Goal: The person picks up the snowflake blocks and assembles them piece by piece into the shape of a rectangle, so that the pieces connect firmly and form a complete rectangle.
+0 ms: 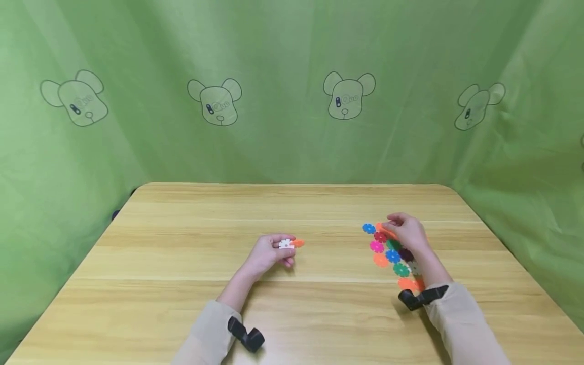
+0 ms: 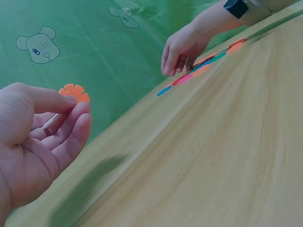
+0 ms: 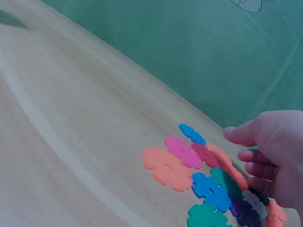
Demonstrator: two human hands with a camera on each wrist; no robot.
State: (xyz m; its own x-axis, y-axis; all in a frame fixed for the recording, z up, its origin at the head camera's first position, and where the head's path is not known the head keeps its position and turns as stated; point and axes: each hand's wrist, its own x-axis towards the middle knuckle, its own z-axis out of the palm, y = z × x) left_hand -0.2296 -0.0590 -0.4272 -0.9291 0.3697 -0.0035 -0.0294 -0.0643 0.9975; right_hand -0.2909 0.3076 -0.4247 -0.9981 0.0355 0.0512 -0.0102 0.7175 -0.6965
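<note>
Tabletop edges lie well beyond left hand, pinching two discs, and right hand, parted over flower pieces.

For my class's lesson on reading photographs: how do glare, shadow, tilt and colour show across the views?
Head: level tan wood-grain table, pale glare low in frame; left wrist: soft shadow beside the bare left hand, table edge rising rightward; right wrist: table edge falling rightward, green fabric curtain bluer than in the head view.

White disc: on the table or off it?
Off. The left hand holds the white disc; the left wrist view shows that hand above the table, its shadow apart below.
</note>
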